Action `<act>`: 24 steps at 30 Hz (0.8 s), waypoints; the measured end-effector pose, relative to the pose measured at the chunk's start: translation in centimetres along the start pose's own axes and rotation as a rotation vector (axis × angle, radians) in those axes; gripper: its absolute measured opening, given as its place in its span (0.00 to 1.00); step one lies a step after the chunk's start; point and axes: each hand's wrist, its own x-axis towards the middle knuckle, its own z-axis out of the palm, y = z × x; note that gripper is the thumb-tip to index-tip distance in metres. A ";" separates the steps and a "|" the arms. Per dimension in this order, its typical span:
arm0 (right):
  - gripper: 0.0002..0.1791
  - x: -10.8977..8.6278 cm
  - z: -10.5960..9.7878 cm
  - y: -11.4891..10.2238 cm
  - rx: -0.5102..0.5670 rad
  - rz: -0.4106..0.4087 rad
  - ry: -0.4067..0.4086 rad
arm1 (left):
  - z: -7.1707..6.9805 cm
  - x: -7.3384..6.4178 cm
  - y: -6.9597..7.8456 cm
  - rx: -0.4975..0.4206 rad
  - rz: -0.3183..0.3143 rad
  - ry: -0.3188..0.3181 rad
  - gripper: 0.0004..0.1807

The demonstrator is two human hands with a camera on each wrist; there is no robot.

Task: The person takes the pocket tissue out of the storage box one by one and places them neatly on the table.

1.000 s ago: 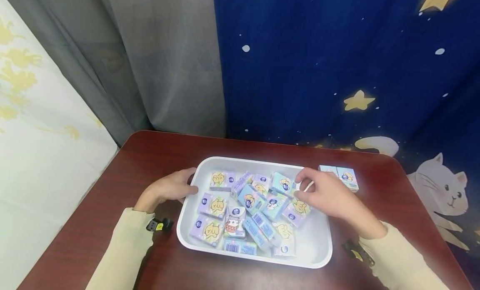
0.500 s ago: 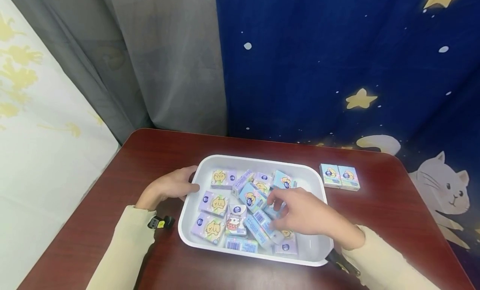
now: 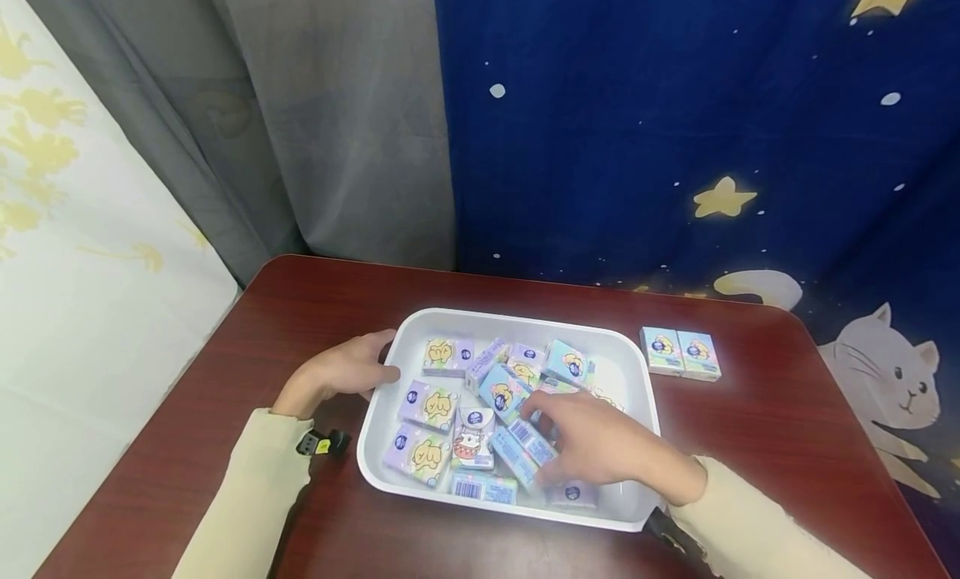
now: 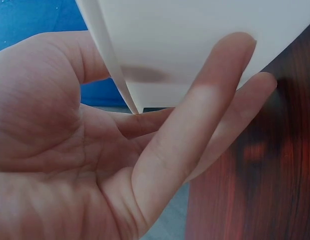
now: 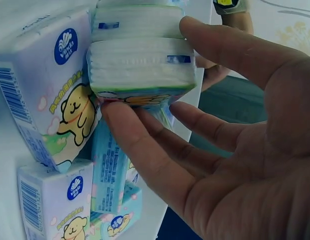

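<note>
A white tray [image 3: 525, 319] holds several small tissue packs in purple and light blue wrappers, printed with a cartoon dog. My left hand [image 3: 341, 371] grips the tray's left side, thumb over the rim. In the left wrist view, the other fingers [image 4: 190, 130] lie along the tray's outer wall. Inside the tray, my right hand [image 3: 592, 437] pinches a light blue tissue pack [image 3: 531, 440] standing on edge. The right wrist view shows the end of that pack [image 5: 139, 65] between thumb and fingers. Part of the pile is hidden under this hand.
Two light blue tissue packs [image 3: 681, 354] lie side by side on the dark red table [image 3: 330, 300], right of the tray. A grey curtain [image 3: 360, 129] and a blue starry one [image 3: 585, 137] hang behind the table. A white patterned cloth [image 3: 97, 312] is at left.
My right hand has moved from the tray's far right corner leftward and nearer to me, onto the blue packs mid-pile. Both packs on the table are now uncovered. My left hand stays put.
</note>
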 end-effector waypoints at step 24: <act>0.40 -0.7 -1.2 2.3 -0.001 -0.015 0.011 | 0.1 -0.1 0.0 0.004 0.001 0.008 0.29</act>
